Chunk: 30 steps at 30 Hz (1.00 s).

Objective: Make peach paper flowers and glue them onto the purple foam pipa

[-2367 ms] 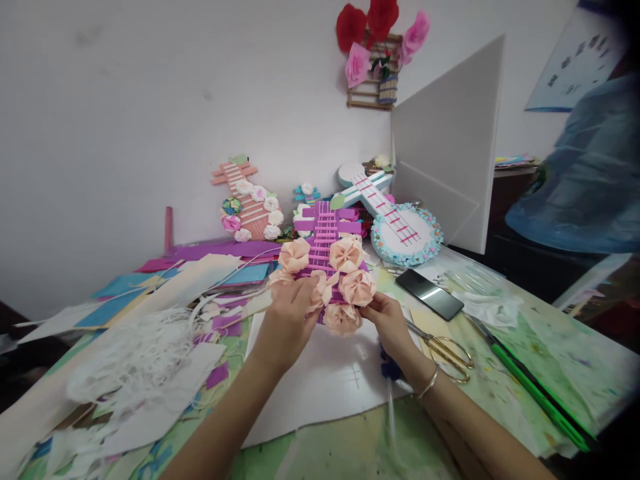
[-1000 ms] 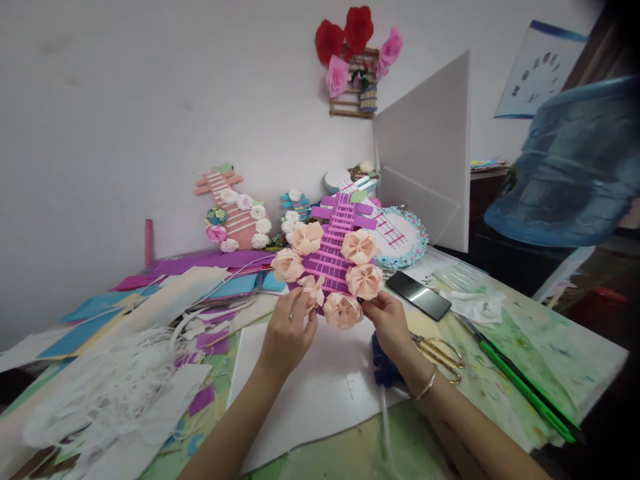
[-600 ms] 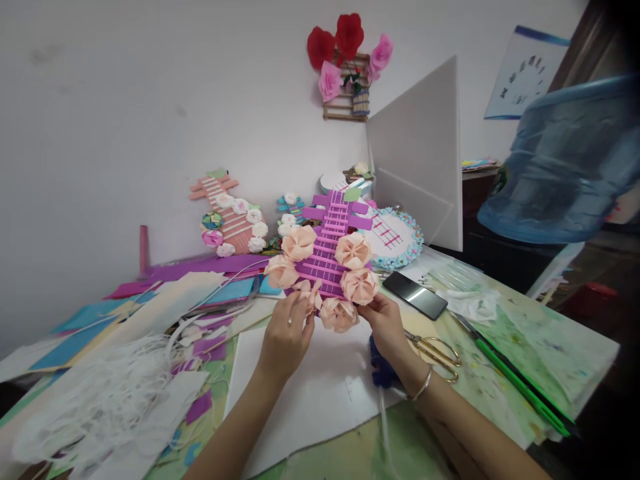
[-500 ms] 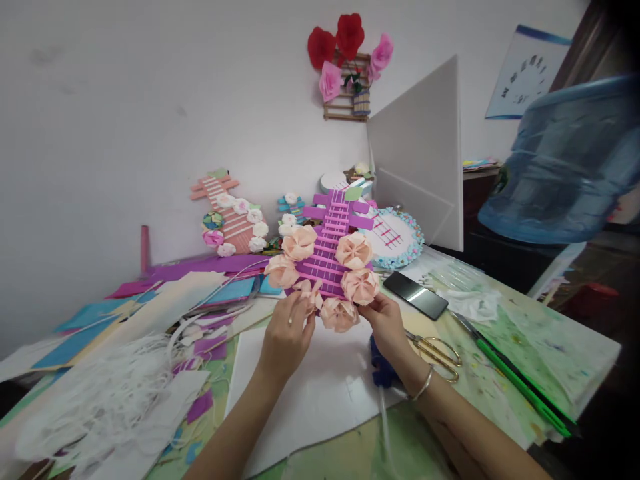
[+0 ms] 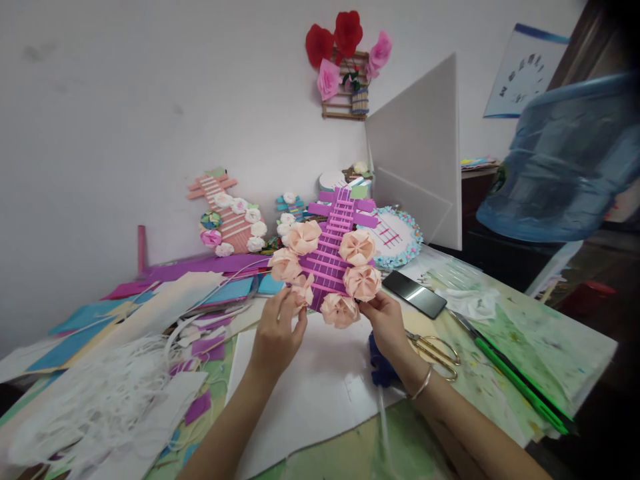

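A purple lute-shaped paper craft (image 5: 331, 257) is held upright above the table, with pink strips across it and peach paper flowers around its rim. My right hand (image 5: 384, 320) grips its lower right edge, below a peach flower (image 5: 362, 283); some fingertips are hidden behind the craft. At the lower left, my left hand (image 5: 277, 327) is closed on a small peach paper flower (image 5: 303, 291), which overlaps the craft's edge. Whether that flower is fixed there I cannot tell. Beneath both hands lies a white board (image 5: 310, 380).
By my right forearm are gold-handled scissors (image 5: 437, 353), a dark blue object (image 5: 380, 363), a phone (image 5: 416, 295) and a green cutter (image 5: 520, 380). White paper strips (image 5: 105, 393) heap on the left. Finished paper crafts (image 5: 233, 220) lean at the wall; a water bottle (image 5: 560, 160) stands right.
My left hand and its flower have shifted slightly left and outward along the craft's rim. The craft has tilted a little to the right. My right hand keeps its grip.
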### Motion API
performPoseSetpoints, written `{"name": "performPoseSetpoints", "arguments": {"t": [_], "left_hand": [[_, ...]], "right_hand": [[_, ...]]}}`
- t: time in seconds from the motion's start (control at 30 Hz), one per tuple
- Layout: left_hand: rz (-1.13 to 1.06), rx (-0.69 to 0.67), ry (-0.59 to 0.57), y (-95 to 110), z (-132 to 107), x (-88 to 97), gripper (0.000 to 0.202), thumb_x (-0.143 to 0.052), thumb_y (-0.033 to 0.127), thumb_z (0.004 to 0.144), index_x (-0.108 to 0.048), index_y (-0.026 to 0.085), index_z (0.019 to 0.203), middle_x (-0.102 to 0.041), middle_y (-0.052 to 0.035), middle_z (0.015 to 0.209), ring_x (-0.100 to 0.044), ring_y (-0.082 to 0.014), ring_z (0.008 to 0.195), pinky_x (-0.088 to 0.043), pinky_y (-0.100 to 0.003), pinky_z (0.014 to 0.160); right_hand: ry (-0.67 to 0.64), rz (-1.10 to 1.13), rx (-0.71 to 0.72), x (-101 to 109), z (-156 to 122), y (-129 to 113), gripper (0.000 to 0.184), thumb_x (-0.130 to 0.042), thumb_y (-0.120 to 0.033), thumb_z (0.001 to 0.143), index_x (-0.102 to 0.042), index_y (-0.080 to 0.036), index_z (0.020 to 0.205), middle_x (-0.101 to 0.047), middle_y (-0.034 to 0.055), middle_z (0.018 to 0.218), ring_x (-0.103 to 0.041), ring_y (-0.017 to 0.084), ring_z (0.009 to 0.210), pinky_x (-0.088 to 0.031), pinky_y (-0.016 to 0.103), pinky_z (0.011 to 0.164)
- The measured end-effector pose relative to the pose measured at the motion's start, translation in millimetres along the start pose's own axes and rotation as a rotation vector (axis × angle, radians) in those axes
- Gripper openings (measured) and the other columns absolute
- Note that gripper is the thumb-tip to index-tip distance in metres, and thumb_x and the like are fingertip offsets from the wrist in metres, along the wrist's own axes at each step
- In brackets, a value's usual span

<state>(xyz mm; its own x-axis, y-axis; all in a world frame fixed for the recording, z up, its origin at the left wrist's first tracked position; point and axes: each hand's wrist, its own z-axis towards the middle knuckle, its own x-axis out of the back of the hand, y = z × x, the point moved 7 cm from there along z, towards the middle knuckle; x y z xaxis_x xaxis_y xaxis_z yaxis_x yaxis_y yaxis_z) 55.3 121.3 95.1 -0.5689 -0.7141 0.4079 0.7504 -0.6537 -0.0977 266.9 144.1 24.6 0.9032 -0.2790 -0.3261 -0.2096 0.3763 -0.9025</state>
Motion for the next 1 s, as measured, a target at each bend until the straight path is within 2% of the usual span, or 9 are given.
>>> {"name": "performPoseSetpoints", "arguments": {"t": [0.13, 0.23, 0.4, 0.53, 0.67, 0.73, 0.8, 0.87, 1.0], "left_hand": [[0.002, 0.089, 0.003, -29, -7, -4.1, 0.031, -0.055, 0.013, 0.082, -0.054, 0.013, 0.113, -0.063, -0.0153, 0.105, -0.061, -0.0253, 0.098, -0.051, -0.039, 0.085], [-0.141, 0.276, -0.075, -58, -18, -15.8, 0.024, -0.054, 0.014, 0.082, -0.059, 0.014, 0.105, -0.064, -0.0149, 0.103, -0.06, -0.0259, 0.098, -0.048, -0.042, 0.089], [-0.264, 0.432, -0.137, -79, -31, -28.5, 0.021, -0.05, 0.01, 0.077, -0.064, 0.015, 0.093, -0.065, -0.0149, 0.099, -0.06, -0.0289, 0.1, -0.045, -0.048, 0.092], [-0.469, 0.574, -0.215, -78, -34, -39.3, 0.018, -0.052, 0.019, 0.079, -0.063, 0.015, 0.092, -0.069, -0.0109, 0.089, -0.066, -0.0239, 0.082, -0.054, -0.043, 0.078], [-0.879, 0.698, -0.347, -64, -32, -48.5, 0.036, -0.053, 0.032, 0.083, -0.057, 0.014, 0.114, -0.072, -0.0111, 0.096, -0.07, -0.0228, 0.082, -0.058, -0.04, 0.072], [-1.263, 0.909, -0.399, -58, -39, -55.8, 0.041, -0.064, 0.034, 0.077, -0.059, 0.017, 0.114, -0.072, -0.0099, 0.099, -0.07, -0.0248, 0.086, -0.058, -0.046, 0.076], [-1.485, 1.096, -0.4, -55, -45, -59.4, 0.039, -0.075, 0.03, 0.068, -0.065, 0.017, 0.103, -0.073, -0.0079, 0.095, -0.07, -0.0241, 0.083, -0.059, -0.045, 0.074], [-1.495, 1.168, -0.38, -57, -48, -59.4, 0.034, -0.079, 0.026, 0.064, -0.069, 0.015, 0.095, -0.073, -0.0065, 0.089, -0.069, -0.0205, 0.076, -0.061, -0.039, 0.066], [-1.467, 1.203, -0.351, -61, -49, -59.7, 0.034, -0.08, 0.022, 0.061, -0.07, 0.014, 0.093, -0.072, -0.0035, 0.082, -0.066, -0.0142, 0.066, -0.061, -0.028, 0.056]], "right_hand": [[0.059, -0.018, 0.016, 8, 4, 1, 0.03, -0.065, -0.016, 0.063, -0.068, -0.018, 0.093, -0.073, 0.0052, 0.094, -0.066, 0.024, 0.088, -0.05, 0.034, 0.078], [0.067, -0.034, 0.01, 11, 5, 3, 0.029, -0.065, -0.016, 0.063, -0.068, -0.018, 0.092, -0.073, 0.0048, 0.09, -0.066, 0.024, 0.088, -0.05, 0.034, 0.077], [0.071, -0.038, -0.003, 11, 4, 7, 0.029, -0.064, -0.015, 0.063, -0.067, -0.019, 0.092, -0.073, 0.004, 0.086, -0.066, 0.023, 0.085, -0.051, 0.033, 0.074], [0.04, -0.029, -0.006, 8, 3, 7, 0.031, -0.065, -0.017, 0.063, -0.067, -0.018, 0.095, -0.073, 0.0053, 0.094, -0.066, 0.023, 0.089, -0.051, 0.034, 0.077], [-0.02, -0.034, -0.011, 1, 1, 6, 0.028, -0.065, -0.018, 0.065, -0.068, -0.018, 0.093, -0.073, 0.0063, 0.098, -0.066, 0.024, 0.09, -0.05, 0.036, 0.08], [-0.053, -0.04, -0.017, -2, 0, 5, 0.025, -0.065, -0.018, 0.066, -0.068, -0.018, 0.09, -0.073, 0.0064, 0.097, -0.066, 0.025, 0.088, -0.05, 0.036, 0.079], [-0.085, -0.046, -0.023, -6, -1, 4, 0.022, -0.065, -0.018, 0.065, -0.069, -0.018, 0.087, -0.074, 0.0062, 0.094, -0.067, 0.025, 0.087, -0.05, 0.036, 0.078], [-0.109, -0.051, -0.026, -9, -2, 3, 0.022, -0.066, -0.018, 0.064, -0.07, -0.018, 0.087, -0.074, 0.0056, 0.093, -0.067, 0.024, 0.086, -0.051, 0.035, 0.077], [-0.123, -0.056, -0.018, -13, -5, -3, 0.023, -0.068, -0.018, 0.064, -0.069, -0.018, 0.087, -0.074, 0.0042, 0.091, -0.067, 0.024, 0.085, -0.051, 0.033, 0.074]]}}
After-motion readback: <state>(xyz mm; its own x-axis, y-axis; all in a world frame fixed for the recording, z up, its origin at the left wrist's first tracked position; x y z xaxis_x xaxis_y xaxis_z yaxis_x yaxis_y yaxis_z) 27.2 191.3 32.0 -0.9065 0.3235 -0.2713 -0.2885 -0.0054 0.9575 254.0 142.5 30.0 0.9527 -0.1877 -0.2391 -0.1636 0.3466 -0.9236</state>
